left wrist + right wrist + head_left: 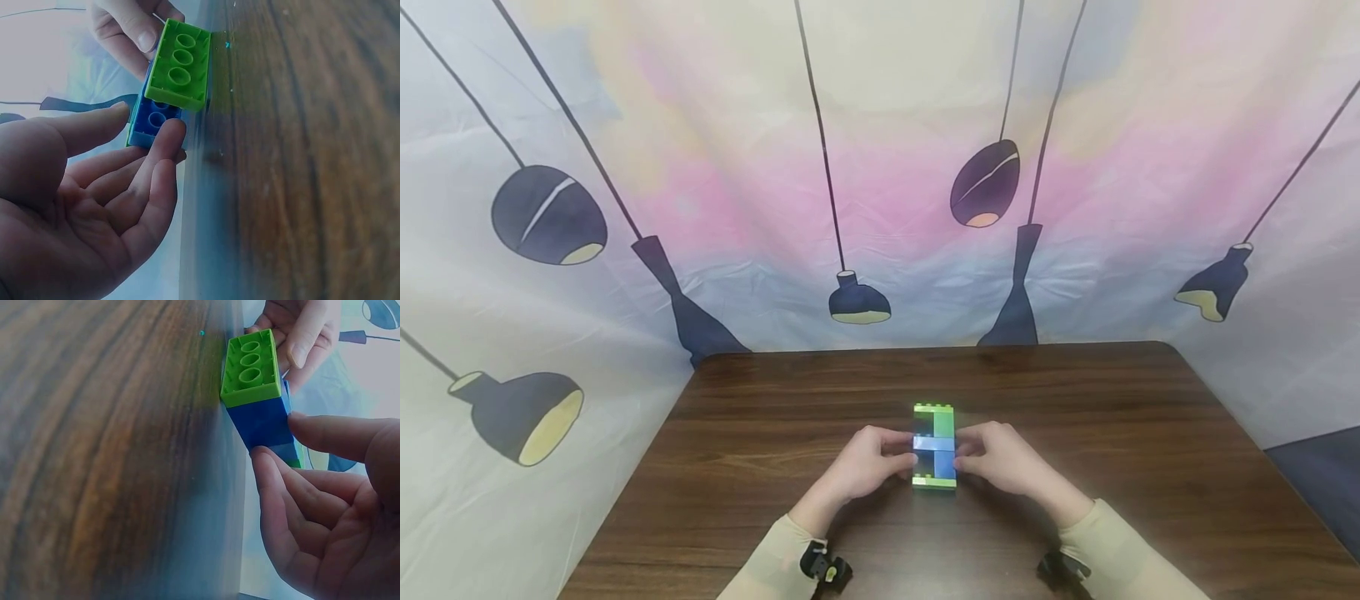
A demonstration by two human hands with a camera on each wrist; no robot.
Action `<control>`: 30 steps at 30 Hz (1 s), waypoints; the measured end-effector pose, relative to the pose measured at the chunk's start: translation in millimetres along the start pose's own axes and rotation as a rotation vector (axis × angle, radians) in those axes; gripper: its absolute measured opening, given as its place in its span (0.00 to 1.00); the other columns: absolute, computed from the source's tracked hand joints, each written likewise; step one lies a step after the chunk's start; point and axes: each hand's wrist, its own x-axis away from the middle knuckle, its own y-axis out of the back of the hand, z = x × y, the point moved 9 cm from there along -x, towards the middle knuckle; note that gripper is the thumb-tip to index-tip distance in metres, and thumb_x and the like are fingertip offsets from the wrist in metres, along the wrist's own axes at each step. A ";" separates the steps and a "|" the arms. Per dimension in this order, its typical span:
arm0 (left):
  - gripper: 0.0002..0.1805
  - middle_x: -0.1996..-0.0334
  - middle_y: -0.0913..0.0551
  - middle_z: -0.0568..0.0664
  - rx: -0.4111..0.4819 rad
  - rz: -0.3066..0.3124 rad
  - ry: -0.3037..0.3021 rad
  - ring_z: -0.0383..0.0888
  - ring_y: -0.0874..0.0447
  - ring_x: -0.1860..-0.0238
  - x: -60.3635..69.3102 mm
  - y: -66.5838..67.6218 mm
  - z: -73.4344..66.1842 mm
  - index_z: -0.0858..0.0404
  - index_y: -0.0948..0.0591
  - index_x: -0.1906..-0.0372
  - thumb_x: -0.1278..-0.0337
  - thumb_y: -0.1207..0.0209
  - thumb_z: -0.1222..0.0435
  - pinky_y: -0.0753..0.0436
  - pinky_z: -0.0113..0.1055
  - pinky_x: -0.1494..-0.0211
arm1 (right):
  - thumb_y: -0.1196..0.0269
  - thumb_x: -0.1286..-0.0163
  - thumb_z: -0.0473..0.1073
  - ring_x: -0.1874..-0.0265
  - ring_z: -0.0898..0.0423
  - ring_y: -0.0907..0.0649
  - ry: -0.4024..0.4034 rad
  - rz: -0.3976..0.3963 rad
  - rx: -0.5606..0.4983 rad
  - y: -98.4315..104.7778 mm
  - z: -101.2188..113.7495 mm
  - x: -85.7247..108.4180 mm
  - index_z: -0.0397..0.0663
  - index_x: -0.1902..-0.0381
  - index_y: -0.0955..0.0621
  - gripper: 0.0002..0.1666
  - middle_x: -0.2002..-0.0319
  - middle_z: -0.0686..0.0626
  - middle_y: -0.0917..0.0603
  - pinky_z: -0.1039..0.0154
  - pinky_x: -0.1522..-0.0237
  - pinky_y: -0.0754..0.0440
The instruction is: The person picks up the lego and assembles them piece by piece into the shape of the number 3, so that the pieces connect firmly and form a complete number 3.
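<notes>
A build of toy building bricks, lime green at both ends with blue and green bricks between, is on or just above the brown table; contact is hard to tell. Its light blue middle brick [934,443] spans the full width. On the left side, my left hand [867,461] pinches the build with thumb and fingers. Opposite, my right hand [1004,460] grips it, thumb and fingertips against a blue brick [257,425]. Both wrist views show the hollow underside of the near lime green brick [182,72], with round tubes inside.
The dark wood table [760,417] extends around the hands, and its far edge meets a hanging cloth [910,225] printed with lamps. Dark camera mounts [826,568] sit at both wrists. A dark surface [1318,475] lies beyond the table's right edge.
</notes>
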 end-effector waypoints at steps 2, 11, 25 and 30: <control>0.24 0.62 0.09 0.45 0.000 0.011 -0.001 0.42 0.13 0.67 0.7 -1.0 -0.4 0.68 0.16 0.35 0.28 0.32 0.60 0.21 0.35 0.68 | 0.24 0.32 0.43 0.62 0.55 0.13 -0.002 -0.003 0.006 0.1 -0.7 0.2 0.33 0.39 0.16 0.28 0.60 0.50 0.09 0.53 0.60 0.13; 0.28 0.69 0.12 0.46 -0.013 0.056 -0.007 0.41 0.21 0.74 2.7 -3.8 -2.7 0.70 0.20 0.31 0.27 0.33 0.59 0.24 0.34 0.72 | 0.25 0.31 0.43 0.63 0.56 0.14 -0.005 0.002 0.010 -1.1 -1.0 0.0 0.33 0.39 0.16 0.28 0.61 0.51 0.10 0.55 0.62 0.14; 0.18 0.49 0.09 0.51 -0.078 -0.013 0.000 0.45 0.15 0.56 2.9 2.8 1.4 0.64 0.12 0.40 0.27 0.33 0.59 0.15 0.47 0.51 | 0.23 0.32 0.44 0.65 0.55 0.16 -0.014 0.019 0.008 -6.0 -1.0 -0.7 0.37 0.40 0.14 0.27 0.61 0.52 0.10 0.55 0.62 0.15; 0.19 0.46 0.10 0.54 -0.096 0.009 0.015 0.47 0.17 0.50 2.4 0.7 2.3 0.66 0.11 0.42 0.29 0.31 0.59 0.18 0.54 0.42 | 0.24 0.32 0.44 0.65 0.55 0.16 -0.005 0.033 0.011 -8.7 -0.5 -0.6 0.36 0.40 0.15 0.27 0.61 0.51 0.10 0.55 0.63 0.15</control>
